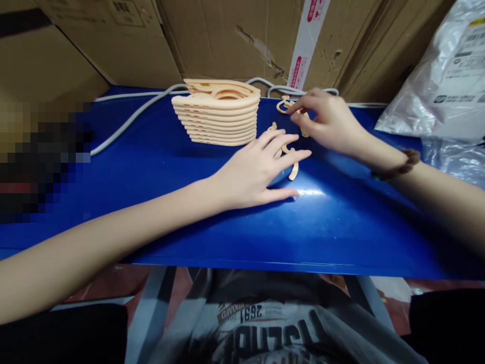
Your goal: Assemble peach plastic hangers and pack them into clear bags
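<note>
My left hand lies palm down with its fingers spread over a small curved beige piece, which it partly hides. Whether the fingertips press on that piece, I cannot tell. Farther back, the thumb and fingers of my right hand close in a pinch on another small curved beige piece. A beige bit shows below those fingers. Left of both hands stands a neat stack of flat beige cut-out pieces, with rounded openings visible in the top one.
Everything rests on a blue tabletop. Cardboard boxes line the back, and a white cable runs behind the stack. Clear plastic bags with a printed label are at the right. A blurred-out area covers the left.
</note>
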The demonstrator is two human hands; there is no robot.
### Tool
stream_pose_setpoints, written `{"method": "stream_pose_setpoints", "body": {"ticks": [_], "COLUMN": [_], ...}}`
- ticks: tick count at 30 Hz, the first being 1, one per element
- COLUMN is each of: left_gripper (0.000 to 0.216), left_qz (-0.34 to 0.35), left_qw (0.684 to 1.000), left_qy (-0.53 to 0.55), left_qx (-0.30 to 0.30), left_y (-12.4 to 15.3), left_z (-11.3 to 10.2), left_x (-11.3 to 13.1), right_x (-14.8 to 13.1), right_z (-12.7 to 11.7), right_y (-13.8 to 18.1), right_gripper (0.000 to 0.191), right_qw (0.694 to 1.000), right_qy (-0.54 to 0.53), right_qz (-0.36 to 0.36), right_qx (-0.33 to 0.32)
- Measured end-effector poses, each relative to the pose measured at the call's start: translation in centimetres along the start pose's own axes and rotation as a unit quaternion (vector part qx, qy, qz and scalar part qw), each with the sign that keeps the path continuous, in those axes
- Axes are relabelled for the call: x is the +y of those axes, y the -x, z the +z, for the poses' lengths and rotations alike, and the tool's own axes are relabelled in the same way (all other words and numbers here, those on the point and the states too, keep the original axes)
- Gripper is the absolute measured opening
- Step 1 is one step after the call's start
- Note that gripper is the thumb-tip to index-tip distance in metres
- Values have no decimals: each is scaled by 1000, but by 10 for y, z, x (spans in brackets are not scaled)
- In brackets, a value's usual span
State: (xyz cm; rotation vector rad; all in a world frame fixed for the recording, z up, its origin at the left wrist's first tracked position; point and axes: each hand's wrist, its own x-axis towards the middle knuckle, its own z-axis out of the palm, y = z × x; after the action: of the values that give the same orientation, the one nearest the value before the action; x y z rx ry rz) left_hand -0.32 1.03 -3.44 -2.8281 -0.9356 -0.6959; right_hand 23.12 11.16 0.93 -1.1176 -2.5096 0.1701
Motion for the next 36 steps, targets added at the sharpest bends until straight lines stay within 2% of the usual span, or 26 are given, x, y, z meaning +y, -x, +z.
{"method": "stream_pose_setpoints", "body": {"ticks": [2, 5, 7, 10, 13, 17, 21, 23, 25, 28, 32, 36], "left_gripper": [78, 78, 75, 63, 46, 23, 22, 23, 22, 20, 12, 15], "left_qz": [-21, -66, -75, -60, -52, -52, -56, -59, -63, -73, -87, -91], "left_qw": [999, 993, 992, 995, 996, 996, 997, 997, 997, 997, 994, 992], "left_qy": [17, 35, 34, 0, -43, -67, -54, -47, -39, -12, 59, 82], "left_qx": [-40, -91, -97, -75, -54, -36, -8, -5, -5, 7, 31, 36], "left_y": [0, 1, 2, 2, 1, 1, 3, 4, 4, 5, 4, 3], "left_z": [5, 7, 4, 0, -4, -7, -7, -7, -6, -4, -1, 0], "left_x": [5, 6, 5, 4, 3, -1, -7, -9, -10, -11, -14, -15], "right_x": [16, 42, 56, 67, 60, 36, 22, 21, 23, 26, 34, 43], "right_z": [0, 11, 20, 27, 21, 0, -26, -35, -37, -27, -1, 17], "right_y": [-10, -25, -31, -32, -21, 7, 33, 38, 37, 22, -17, -53], "right_gripper": [52, 58, 54, 49, 52, 55, 46, 43, 47, 52, 41, 32], "right_qw": [996, 985, 988, 994, 994, 989, 983, 983, 986, 991, 994, 992], "right_qy": [64, 109, 107, 94, 107, 114, 63, 38, 36, 71, 112, 119], "right_qz": [69, 131, 111, 50, 14, -37, -64, -58, -45, -23, 3, 32], "right_qx": [5, 3, 13, 13, -23, -90, -161, -171, -158, -109, -23, -8]}}
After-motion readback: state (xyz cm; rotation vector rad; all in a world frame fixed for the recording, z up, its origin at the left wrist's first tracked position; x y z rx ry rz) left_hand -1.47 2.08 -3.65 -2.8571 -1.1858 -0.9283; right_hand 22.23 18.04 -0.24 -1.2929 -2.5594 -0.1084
